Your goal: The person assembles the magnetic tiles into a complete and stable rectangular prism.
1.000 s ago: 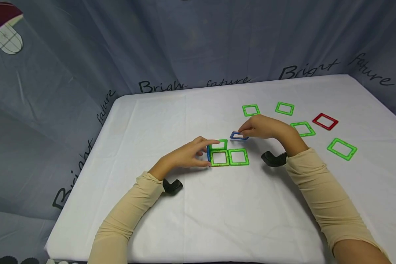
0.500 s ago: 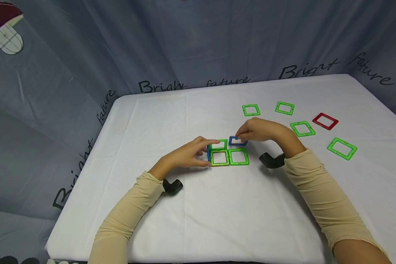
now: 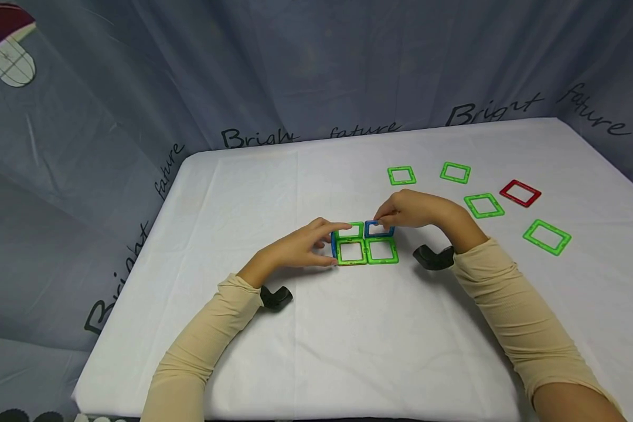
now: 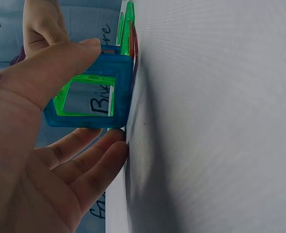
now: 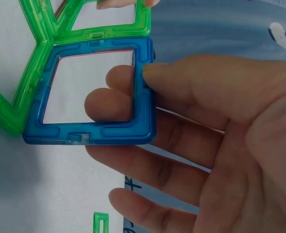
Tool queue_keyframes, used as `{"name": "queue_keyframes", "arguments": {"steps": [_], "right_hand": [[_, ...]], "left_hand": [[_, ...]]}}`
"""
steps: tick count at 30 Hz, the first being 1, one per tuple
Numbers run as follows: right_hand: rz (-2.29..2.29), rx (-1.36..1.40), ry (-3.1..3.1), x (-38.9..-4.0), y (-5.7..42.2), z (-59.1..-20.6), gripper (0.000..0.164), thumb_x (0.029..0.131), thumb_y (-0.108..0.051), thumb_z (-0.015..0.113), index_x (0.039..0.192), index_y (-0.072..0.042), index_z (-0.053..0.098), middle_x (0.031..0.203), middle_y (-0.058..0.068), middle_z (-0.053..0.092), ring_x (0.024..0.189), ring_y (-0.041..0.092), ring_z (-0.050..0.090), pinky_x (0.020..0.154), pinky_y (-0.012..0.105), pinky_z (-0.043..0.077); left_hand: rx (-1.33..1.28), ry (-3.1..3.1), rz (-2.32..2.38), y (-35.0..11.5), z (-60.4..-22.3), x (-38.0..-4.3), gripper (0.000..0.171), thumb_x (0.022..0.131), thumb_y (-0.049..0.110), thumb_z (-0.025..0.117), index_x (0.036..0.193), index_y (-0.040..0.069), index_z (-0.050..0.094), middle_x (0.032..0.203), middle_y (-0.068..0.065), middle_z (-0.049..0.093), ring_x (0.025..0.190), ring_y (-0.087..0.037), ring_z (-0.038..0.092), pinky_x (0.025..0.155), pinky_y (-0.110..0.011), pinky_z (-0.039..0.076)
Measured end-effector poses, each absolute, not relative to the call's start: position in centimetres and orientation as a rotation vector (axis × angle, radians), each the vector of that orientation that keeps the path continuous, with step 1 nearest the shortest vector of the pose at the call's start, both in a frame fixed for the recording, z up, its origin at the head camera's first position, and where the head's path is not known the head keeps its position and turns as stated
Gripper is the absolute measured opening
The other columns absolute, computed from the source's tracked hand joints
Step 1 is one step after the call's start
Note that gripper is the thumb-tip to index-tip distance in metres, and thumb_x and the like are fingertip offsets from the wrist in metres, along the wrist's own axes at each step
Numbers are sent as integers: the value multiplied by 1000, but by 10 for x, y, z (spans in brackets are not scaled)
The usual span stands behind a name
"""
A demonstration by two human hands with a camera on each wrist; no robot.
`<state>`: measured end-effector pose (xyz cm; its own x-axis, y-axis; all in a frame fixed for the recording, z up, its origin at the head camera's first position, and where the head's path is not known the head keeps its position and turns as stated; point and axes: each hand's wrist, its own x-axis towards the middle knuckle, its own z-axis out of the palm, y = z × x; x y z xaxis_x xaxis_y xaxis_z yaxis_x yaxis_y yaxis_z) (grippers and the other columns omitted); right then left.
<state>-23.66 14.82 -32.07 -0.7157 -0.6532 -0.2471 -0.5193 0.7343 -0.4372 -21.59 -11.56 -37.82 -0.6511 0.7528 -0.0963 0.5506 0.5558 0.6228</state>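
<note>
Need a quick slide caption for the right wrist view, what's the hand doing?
Right hand pinches a blue square frame beside green square frames.

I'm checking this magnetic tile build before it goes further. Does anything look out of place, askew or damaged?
Nothing looks damaged. The right hand pinches an upright blue square against the green squares; the left hand steadies another upright blue tile. One red square lies among the loose green ones.

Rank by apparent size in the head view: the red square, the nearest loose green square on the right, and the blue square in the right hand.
1. Nearest loose green square
2. Red square
3. Blue square, partly hidden by the right hand

Distance from the camera may explain the differences.
</note>
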Motion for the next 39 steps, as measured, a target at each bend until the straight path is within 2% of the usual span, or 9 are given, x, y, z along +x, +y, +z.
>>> {"name": "queue_keyframes", "arguments": {"steps": [15, 22, 28, 33, 39], "right_hand": [[-490, -930, 2529, -239, 150, -323, 26, 92, -13, 51, 110, -2, 66, 88, 2, 70, 88, 15, 60, 81, 39, 49], [-497, -914, 2524, -240, 151, -324, 26, 92, -13, 50, 111, -3, 65, 91, 3, 70, 88, 15, 59, 81, 39, 49], [-491, -854, 2528, -241, 154, -323, 29, 93, -22, 52, 115, -7, 64, 98, 3, 69, 93, 16, 59, 84, 41, 48], [-496, -762, 2522, -246, 160, -324, 39, 92, -33, 52, 123, -10, 58, 109, 6, 65, 102, 22, 58, 89, 46, 45], [-568, -692, 2543, -260, 174, -333, 42, 92, -32, 52, 126, -7, 54, 114, 12, 62, 106, 27, 55, 90, 48, 43]], "left_hand": [[1075, 2441, 802, -116, -376, -215, 69, 82, 29, 67, 141, 32, 31, 123, -4, 42, 109, -13, 51, 90, -24, 46], [1070, 2439, 800, -116, -376, -216, 69, 82, 31, 67, 141, 33, 30, 124, -3, 42, 110, -13, 51, 91, -25, 46], [1072, 2448, 785, -116, -378, -217, 69, 83, 31, 67, 141, 33, 29, 123, -3, 42, 108, -13, 51, 90, -25, 46], [1073, 2436, 790, -116, -378, -218, 71, 83, 30, 67, 142, 32, 29, 124, -5, 42, 110, -14, 51, 90, -26, 46], [1077, 2437, 788, -116, -378, -217, 71, 82, 29, 68, 142, 31, 29, 122, -5, 42, 109, -14, 51, 90, -25, 46]]}}
